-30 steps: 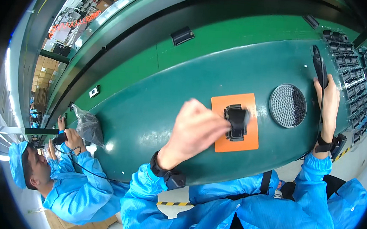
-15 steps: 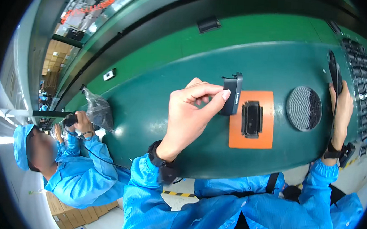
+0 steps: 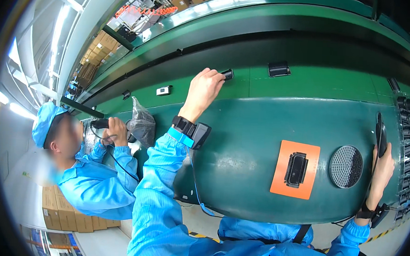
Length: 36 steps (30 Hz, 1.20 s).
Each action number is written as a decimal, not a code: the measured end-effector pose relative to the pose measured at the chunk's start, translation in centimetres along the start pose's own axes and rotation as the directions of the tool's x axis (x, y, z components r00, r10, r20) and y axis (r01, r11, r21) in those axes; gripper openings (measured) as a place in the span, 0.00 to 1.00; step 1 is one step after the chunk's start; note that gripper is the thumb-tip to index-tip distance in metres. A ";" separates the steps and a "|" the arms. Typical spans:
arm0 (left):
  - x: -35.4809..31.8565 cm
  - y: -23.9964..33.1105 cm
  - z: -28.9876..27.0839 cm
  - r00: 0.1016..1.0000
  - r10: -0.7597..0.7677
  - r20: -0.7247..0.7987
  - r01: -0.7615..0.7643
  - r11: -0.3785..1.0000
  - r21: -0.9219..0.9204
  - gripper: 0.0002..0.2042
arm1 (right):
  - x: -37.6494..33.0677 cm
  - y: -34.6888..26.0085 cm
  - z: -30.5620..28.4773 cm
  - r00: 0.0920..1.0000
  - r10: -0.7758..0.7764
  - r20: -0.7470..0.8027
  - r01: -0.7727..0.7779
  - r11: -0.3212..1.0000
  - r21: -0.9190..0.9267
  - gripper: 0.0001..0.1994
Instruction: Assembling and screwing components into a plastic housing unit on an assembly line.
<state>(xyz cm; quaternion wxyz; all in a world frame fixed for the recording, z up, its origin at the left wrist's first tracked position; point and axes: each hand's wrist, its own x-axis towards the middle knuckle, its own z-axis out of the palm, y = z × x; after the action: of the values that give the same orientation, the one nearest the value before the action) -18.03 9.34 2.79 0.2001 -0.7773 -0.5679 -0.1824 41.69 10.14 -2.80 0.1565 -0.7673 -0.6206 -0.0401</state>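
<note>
Stretched out to the far side, my left hand (image 3: 203, 91) pinches a small black plastic housing (image 3: 227, 74) at the green strip along the table's back. Whether the housing rests on that strip, I cannot tell. At the right end of the table my right hand (image 3: 383, 171) is closed round a slim black corded tool (image 3: 380, 131), which stands upright. Between the hands, a black rectangular part (image 3: 296, 169) lies on an orange mat (image 3: 280, 183). Beside the mat sits a round grey dish (image 3: 336, 170) with small black pieces along its right side.
Rows of black parts (image 3: 409, 154) line the far right. Another black part (image 3: 279, 69) and a small white-faced device (image 3: 163, 90) lie on the green strip (image 3: 320, 83). To my left a co-worker (image 3: 98, 178) in blue holds a dark tool, near a clear plastic bag (image 3: 142, 124).
My left hand has carried the black housing from above the orange mat away to the green strip at the back. My right hand still grips the corded tool. The view has shifted.
</note>
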 end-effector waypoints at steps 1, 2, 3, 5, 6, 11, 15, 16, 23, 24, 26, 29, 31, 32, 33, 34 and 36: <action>-0.3 -0.5 0.3 0.994 -0.100 0.048 0.104 0.991 -0.081 0.06 | 0.0 0.1 0.4 1.000 -0.013 -0.026 0.013 1.000 0.002 0.20; -0.3 -0.9 0.6 0.976 -0.192 0.102 0.207 0.965 -0.160 0.07 | 0.0 0.1 0.5 0.999 -0.016 -0.032 0.016 1.000 0.006 0.20; -0.3 -1.3 0.9 0.976 -0.194 0.095 0.207 0.966 -0.158 0.07 | 0.0 0.1 0.5 1.000 -0.013 -0.025 0.013 1.000 0.000 0.20; -0.3 -2.3 1.5 0.981 -0.175 0.082 0.190 0.949 -0.252 0.06 | 0.1 0.2 0.6 1.000 -0.012 -0.022 0.012 1.000 -0.005 0.19; -0.3 -2.9 1.9 0.981 -0.176 0.078 0.190 0.949 -0.251 0.06 | 0.1 0.5 0.7 1.000 -0.010 -0.006 0.010 1.000 -0.007 0.20; -0.6 -6.6 3.5 0.989 -0.130 0.074 0.145 0.957 -0.250 0.09 | 0.1 0.5 0.9 1.000 -0.026 0.013 0.027 1.000 -0.014 0.20; -1.3 -7.3 5.2 0.967 -0.250 -0.046 0.221 0.917 -0.333 0.09 | -0.1 0.0 0.7 0.997 -0.059 -0.055 0.059 0.998 -0.001 0.17; -1.6 -6.6 6.0 0.929 -0.370 -0.034 0.342 0.888 -0.307 0.16 | 0.0 -0.1 0.6 0.998 -0.052 -0.044 0.052 0.999 0.001 0.17; -2.9 -6.2 5.3 0.922 -0.284 0.264 0.360 0.879 -0.312 0.31 | 0.2 0.5 1.2 0.999 -0.033 0.003 0.033 0.999 -0.007 0.19; -2.9 -6.7 5.4 0.919 -0.293 0.263 0.367 0.880 -0.302 0.31 | 0.2 0.7 1.3 1.000 -0.022 0.005 0.022 1.000 -0.017 0.19; -2.7 -7.1 6.1 0.938 -0.295 0.182 0.335 0.907 -0.254 0.29 | 0.1 0.8 1.2 1.000 -0.007 0.004 0.007 1.000 -0.008 0.21; -2.6 -7.8 7.2 0.959 -0.273 0.075 0.282 0.940 -0.189 0.30 | 0.3 1.5 1.6 0.999 0.032 0.007 -0.032 0.999 -0.024 0.21; -2.9 -7.7 6.6 0.968 -0.251 0.024 0.252 0.957 -0.143 0.31 | 0.1 1.7 1.8 0.998 0.055 0.018 -0.055 0.998 -0.010 0.21; -3.4 -7.6 6.0 0.939 -0.341 -0.046 0.340 0.940 -0.042 0.31 | 0.1 1.7 1.9 0.996 0.088 0.025 -0.088 0.996 0.000 0.21; -3.9 -7.5 5.5 0.900 -0.419 -0.125 0.427 0.903 0.052 0.32 | -0.1 1.4 1.9 0.994 0.106 0.006 -0.106 0.994 0.037 0.20; -5.1 -8.2 5.2 0.832 -0.526 -0.175 0.552 0.813 0.186 0.31 | 0.0 1.2 2.0 0.995 0.104 0.010 -0.104 0.994 0.043 0.20; -7.3 -8.9 3.9 0.698 -0.697 -0.164 0.703 0.623 0.344 0.27 | -0.1 1.1 2.0 0.994 0.045 -0.099 -0.033 0.992 0.122 0.19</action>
<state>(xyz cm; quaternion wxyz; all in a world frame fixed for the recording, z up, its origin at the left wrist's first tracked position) -28.41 7.87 -3.34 0.2643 -0.4392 -0.8475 -0.1378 42.43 10.44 -4.90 0.2342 -0.7656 -0.5979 -0.0385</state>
